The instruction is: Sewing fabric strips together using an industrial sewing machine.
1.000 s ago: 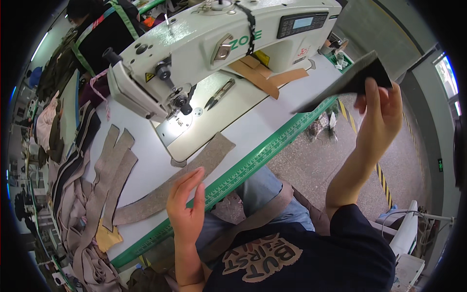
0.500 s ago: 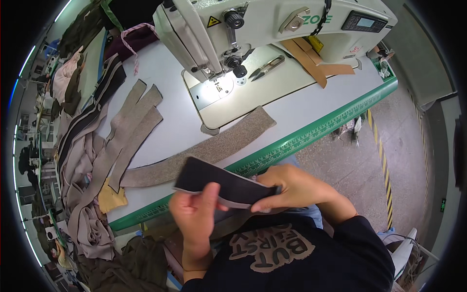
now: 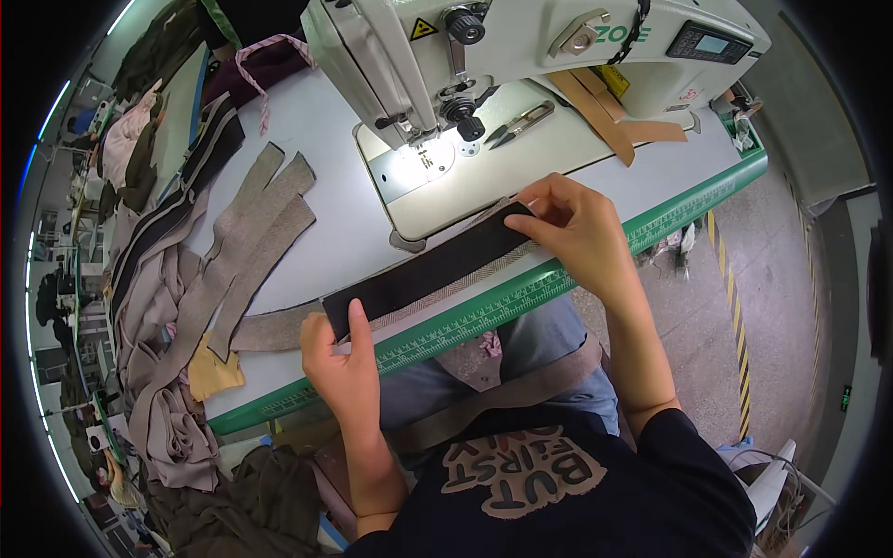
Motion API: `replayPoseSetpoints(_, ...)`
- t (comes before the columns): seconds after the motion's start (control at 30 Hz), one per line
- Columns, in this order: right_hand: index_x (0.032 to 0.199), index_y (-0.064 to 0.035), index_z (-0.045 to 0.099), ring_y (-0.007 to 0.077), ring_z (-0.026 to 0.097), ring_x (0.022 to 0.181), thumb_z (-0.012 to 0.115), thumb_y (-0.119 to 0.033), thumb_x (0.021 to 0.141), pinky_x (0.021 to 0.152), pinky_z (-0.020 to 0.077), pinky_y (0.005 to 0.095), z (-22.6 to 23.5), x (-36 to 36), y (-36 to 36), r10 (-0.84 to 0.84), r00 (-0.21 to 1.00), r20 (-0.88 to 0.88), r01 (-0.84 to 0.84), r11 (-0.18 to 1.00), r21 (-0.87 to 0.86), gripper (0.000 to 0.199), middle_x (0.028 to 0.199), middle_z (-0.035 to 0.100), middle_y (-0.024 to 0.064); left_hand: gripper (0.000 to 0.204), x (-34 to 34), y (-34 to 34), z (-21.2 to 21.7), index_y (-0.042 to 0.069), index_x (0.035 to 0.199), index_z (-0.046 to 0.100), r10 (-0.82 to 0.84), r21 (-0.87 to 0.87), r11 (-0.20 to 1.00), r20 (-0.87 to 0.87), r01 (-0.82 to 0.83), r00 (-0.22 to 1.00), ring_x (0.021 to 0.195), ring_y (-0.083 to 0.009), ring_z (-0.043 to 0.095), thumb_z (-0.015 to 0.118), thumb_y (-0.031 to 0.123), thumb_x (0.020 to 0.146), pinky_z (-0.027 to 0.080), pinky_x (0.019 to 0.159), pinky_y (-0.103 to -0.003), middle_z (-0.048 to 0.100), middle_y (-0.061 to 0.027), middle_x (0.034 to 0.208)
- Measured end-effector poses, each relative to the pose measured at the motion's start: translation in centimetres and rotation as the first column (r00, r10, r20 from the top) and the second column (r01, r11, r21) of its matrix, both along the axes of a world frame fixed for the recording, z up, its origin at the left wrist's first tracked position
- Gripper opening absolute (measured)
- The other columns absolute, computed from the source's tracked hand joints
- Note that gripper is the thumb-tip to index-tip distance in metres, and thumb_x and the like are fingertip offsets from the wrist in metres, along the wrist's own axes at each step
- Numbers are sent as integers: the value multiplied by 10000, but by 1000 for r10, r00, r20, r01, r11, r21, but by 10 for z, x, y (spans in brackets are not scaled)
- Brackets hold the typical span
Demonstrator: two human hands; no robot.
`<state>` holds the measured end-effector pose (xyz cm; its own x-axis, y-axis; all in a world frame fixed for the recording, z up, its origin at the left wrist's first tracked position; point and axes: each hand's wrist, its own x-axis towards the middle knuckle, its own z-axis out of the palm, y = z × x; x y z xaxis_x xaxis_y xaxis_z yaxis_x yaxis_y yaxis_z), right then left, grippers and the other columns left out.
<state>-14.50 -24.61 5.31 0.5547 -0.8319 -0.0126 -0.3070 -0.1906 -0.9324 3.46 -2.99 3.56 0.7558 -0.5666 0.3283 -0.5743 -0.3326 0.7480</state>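
Strip [image 3: 426, 272], black, lies between both hands [image 3: 342, 363] [image 3: 588, 240]; one at each end.

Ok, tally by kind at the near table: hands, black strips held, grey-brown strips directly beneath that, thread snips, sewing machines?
Hands, left and right: 2
Black strip, held at both ends: 1
Grey-brown strip beneath it: 1
Thread snips: 1
Sewing machine: 1
Total: 6

The narrow black fabric strip [image 3: 428, 265], bent earlier, now stretches over the grey-brown woven fabric strip [image 3: 277, 330], apparently resting on it; the left hand [image 3: 342, 358] and right hand [image 3: 588, 237] have moved forward and apart.
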Motion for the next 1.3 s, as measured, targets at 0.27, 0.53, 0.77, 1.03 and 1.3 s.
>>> replayPoseSetpoints(0.27,909,-22,669,173,594,674,864,-203,772,636,489,311,-2,11,7,-182,940,-290,69,931,-359,300,791,632,50,173,9,-1,-11,-6,851,606,-1,148,989,201,-29,980,735,-298,515,752,79,887,430,677,-398,520,-110,756)
replayPoseSetpoints(0.53,873,-43,632,213,614,760,856,-273,771,674,497,344,-15,10,12,-94,953,-288,-44,897,-440,337,779,597,52,276,4,4,-12,11,1032,605,102,144,982,161,-125,982,733,-253,504,794,124,867,457,719,-385,509,-79,787)
replayPoseSetpoints(0.77,926,-60,622,237,614,741,827,-262,803,665,496,371,-10,23,31,-188,936,-297,-15,822,-569,313,793,612,61,356,38,16,-12,37,1161,628,67,224,968,184,-109,981,875,-253,518,793,169,875,450,818,-399,534,-68,895)
replayPoseSetpoints(1.03,928,-50,615,228,608,692,826,-237,807,652,493,358,-6,18,31,-73,918,-389,-76,932,-355,307,813,637,61,286,43,33,0,43,969,584,-134,450,893,245,10,960,1023,-308,538,796,198,856,395,1020,-448,563,-87,973)
replayPoseSetpoints(1.3,931,-20,629,106,623,745,836,-102,827,674,495,262,-5,47,42,127,984,124,-145,979,147,245,824,669,24,232,90,45,40,54,943,579,-83,343,933,498,-108,863,1154,-306,578,772,151,858,351,1099,-467,619,-95,1075)
